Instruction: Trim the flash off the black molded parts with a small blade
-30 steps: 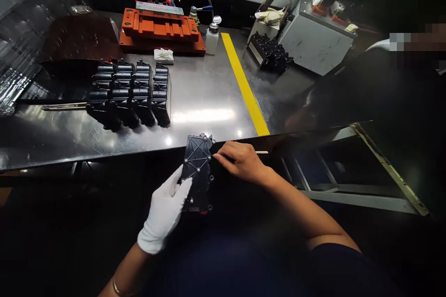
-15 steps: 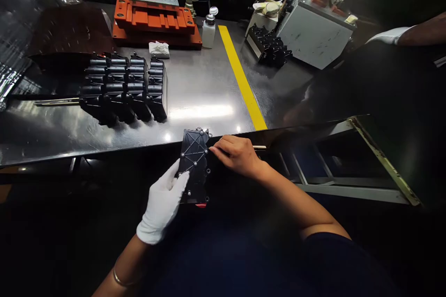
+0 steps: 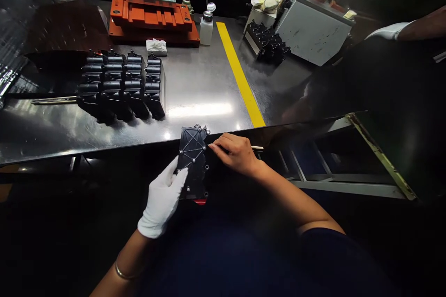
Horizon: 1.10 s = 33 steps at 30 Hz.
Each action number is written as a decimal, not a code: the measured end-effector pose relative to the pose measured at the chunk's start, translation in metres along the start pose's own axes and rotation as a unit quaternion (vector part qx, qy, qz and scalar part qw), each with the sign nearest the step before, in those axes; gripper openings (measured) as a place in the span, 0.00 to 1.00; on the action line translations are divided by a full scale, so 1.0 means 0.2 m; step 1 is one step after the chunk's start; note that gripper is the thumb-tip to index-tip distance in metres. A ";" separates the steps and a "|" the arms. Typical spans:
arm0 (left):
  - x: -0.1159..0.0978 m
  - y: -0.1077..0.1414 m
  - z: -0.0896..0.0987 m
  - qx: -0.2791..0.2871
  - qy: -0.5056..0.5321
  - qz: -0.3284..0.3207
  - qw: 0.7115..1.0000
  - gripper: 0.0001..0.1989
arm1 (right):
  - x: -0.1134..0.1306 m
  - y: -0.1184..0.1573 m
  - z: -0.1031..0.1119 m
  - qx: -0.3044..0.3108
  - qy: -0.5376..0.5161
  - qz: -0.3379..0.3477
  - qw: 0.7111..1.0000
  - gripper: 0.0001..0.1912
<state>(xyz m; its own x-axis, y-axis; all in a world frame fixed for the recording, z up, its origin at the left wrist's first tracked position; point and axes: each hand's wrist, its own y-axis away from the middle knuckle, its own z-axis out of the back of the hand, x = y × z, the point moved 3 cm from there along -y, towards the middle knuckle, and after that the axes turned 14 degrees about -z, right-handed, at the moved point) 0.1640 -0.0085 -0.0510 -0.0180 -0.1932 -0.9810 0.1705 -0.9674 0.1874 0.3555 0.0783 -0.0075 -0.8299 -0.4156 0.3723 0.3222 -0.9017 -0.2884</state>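
Observation:
My left hand [image 3: 162, 197], in a white glove, holds a black ribbed plastic part [image 3: 193, 162] upright at the bench's front edge, fingers across its face. The part has several small round fittings and a red spot at its lower end. My bare right hand [image 3: 235, 153] is just to the part's right. Its fingers pinch a thin pale stick [image 3: 257, 147], whose visible end pokes out behind the hand. The stick's other end is hidden by my fingers, close to the part's right edge.
Rows of black parts [image 3: 121, 86] stand on the steel bench [image 3: 198, 88], left of a yellow stripe [image 3: 239, 74]. Behind are an orange fixture [image 3: 151, 18], a dispenser bottle [image 3: 206, 30] and a white cloth [image 3: 156, 47]. A co-worker's arm [image 3: 418, 29] enters at right.
The whole scene has shifted slightly up and left as my head moved. Both hands keep their hold, and a co-worker's arm has come into view at upper right since the oldest frame.

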 end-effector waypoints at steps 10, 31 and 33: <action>0.00 0.00 0.00 0.008 0.001 0.008 1.000 0.33 | 0.00 0.00 0.00 -0.027 -0.002 0.010 1.000 0.17; -0.01 0.00 -0.02 0.005 0.026 0.008 1.000 0.33 | 0.00 0.07 0.00 0.032 -0.086 -0.082 0.992 0.14; -0.01 0.00 -0.02 0.009 0.036 0.006 0.999 0.33 | 0.01 0.08 -0.01 0.027 -0.078 -0.084 0.993 0.14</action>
<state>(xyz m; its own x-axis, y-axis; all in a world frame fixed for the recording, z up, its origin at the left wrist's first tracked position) 0.1685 -0.0078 -0.0483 0.0546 -0.1928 -0.9797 0.1524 -0.9681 0.1990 0.3571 0.0632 -0.0129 -0.7944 -0.2678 0.5452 0.2115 -0.9633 -0.1650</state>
